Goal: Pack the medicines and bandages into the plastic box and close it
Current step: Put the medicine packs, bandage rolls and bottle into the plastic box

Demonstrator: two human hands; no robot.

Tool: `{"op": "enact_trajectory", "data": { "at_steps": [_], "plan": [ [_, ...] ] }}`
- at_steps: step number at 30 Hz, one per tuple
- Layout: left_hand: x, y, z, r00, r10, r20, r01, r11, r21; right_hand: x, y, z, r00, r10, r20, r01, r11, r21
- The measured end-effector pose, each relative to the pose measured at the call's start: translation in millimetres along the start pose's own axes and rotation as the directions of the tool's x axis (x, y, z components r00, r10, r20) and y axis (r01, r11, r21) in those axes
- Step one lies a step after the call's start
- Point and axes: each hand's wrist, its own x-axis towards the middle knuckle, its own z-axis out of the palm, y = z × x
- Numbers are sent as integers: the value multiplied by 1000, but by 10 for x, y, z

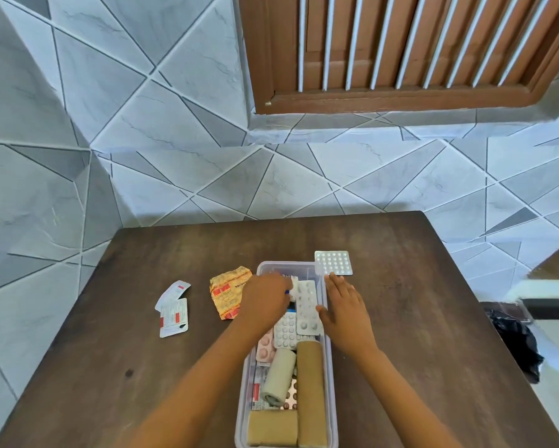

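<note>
A clear plastic box (330,367) stands open on the table, holding several blister packs, a white bandage roll (278,371) and tan bandage rolls (310,392). My left hand (265,302) reaches into the far end of the box, fingers closed around a small white item (293,287). My right hand (344,310) rests flat with fingers apart on the box's right rim, its thumb touching a white blister pack (307,307). A silver blister strip (333,262) lies on the table just beyond the right fingertips. An orange medicine strip (228,291) and white-and-red sachets (173,310) lie left of the box.
The dark wooden table (116,334) stands against a grey tiled wall. A black bag (517,341) sits on the floor past the table's right edge. No lid is visible.
</note>
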Motion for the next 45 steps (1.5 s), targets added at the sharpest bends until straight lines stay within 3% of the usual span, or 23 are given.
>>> {"op": "enact_trajectory", "data": {
  "at_steps": [2,4,9,12,14,21,26,29,34,38,42,45],
  "plan": [
    [256,67,-108,996,-5,-90,-11,983,-185,-53,100,-20,1000,31,4,-31,998,59],
    [624,154,-92,997,4,-78,-23,969,-246,-74,181,1,999,10,31,-13,995,98],
    [1471,325,306,969,124,214,-95,985,-142,-86,240,142,994,-85,69,76,990,117],
    [1774,364,516,908,126,399,-133,991,-11,-81,280,194,994,-105,41,99,988,120],
    [1883,390,620,887,111,448,-145,988,43,-73,303,218,994,-104,35,99,987,130],
    [1860,375,639,943,55,329,-63,998,12,-87,253,217,995,-91,32,86,987,139],
    [1598,258,172,993,-63,100,90,952,-291,-89,276,210,995,-90,38,85,988,131],
    [1145,63,-188,987,-118,111,158,861,-483,-99,253,197,996,-68,64,59,990,130],
    [168,-193,-374,973,-44,227,172,792,-585,-153,114,160,997,10,76,-24,981,193],
    [-253,-232,-171,959,-66,275,202,839,-505,-231,-71,137,995,68,67,-81,971,225],
    [-464,-224,50,951,-189,246,271,892,-362,-375,-173,219,995,86,59,-96,977,193],
    [-516,-148,82,959,-121,255,186,950,-250,-439,-191,229,995,93,47,-100,980,174]
  ]
}}
